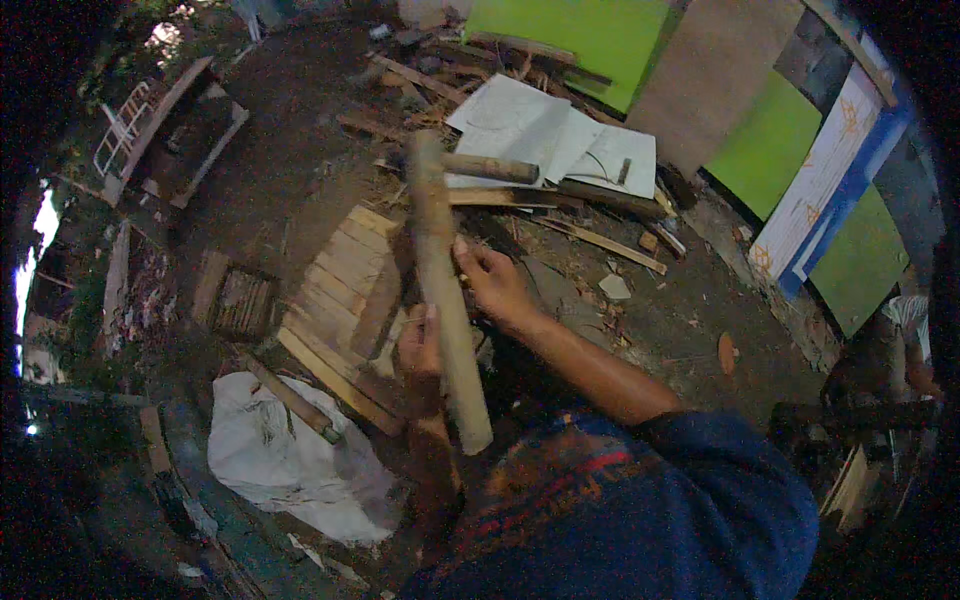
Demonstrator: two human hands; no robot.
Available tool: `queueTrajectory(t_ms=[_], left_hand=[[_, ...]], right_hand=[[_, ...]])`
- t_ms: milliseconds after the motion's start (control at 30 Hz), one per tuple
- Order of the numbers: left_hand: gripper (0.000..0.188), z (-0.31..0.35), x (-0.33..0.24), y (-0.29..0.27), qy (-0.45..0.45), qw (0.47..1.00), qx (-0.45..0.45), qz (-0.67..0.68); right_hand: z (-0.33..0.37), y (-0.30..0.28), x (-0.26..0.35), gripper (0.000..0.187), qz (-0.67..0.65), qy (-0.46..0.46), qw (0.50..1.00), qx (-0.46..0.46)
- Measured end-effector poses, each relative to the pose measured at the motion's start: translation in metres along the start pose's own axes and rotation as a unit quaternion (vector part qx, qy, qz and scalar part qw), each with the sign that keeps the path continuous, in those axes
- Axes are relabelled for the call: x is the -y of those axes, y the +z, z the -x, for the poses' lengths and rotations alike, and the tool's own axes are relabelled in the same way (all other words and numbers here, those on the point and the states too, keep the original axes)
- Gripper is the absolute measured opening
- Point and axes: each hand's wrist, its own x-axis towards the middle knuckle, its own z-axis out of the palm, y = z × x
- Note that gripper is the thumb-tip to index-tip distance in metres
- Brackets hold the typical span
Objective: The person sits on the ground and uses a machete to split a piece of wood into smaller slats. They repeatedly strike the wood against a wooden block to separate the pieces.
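A long, pale brown pole (pixel 437 250), of wood or bamboo, stands slantwise in front of me, its lower end close to my shirt. My left hand (pixel 418 345) is closed around its lower half from the left side. Higher up, my right hand (pixel 492 285) meets the pole's right edge with curled fingers; the pole hides part of its grip. Below the hands lies a slatted wooden panel (pixel 340 285) on the ground. Just beyond the pole, a shorter round stick (pixel 492 168) rests by white sheets (pixel 530 120).
A white sack (pixel 290 470) with a stick (pixel 290 395) across it lies at the left, near a small slatted crate (pixel 243 300). Scrap wood (pixel 430 80) is heaped at the back. Green panels (pixel 765 145) line the right. A wooden frame (pixel 175 130) stands far left.
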Motion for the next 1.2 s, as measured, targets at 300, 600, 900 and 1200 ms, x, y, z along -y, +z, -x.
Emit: queueTrajectory(t_ms=[300,600,900,1200], left_hand=[[0.042,-0.004,0.032,0.037,-0.101,0.993,-0.04,0.045],[0.042,0.018,0.05,0.063,-0.107,0.987,-0.109,0.045],[0.042,0.026,0.063,0.066,-0.092,0.982,-0.153,0.054],[0.043,0.012,0.053,0.072,-0.031,0.981,-0.166,0.094]], right_hand=[[-0.044,-0.254,-0.23,0.034,0.296,0.112,0.934,-0.167],[-0.03,-0.289,-0.372,0.047,0.52,0.207,0.818,0.136],[-0.009,-0.268,-0.354,0.053,0.637,0.099,0.763,0.053],[-0.051,-0.28,-0.333,0.073,0.626,0.157,0.755,0.116]])
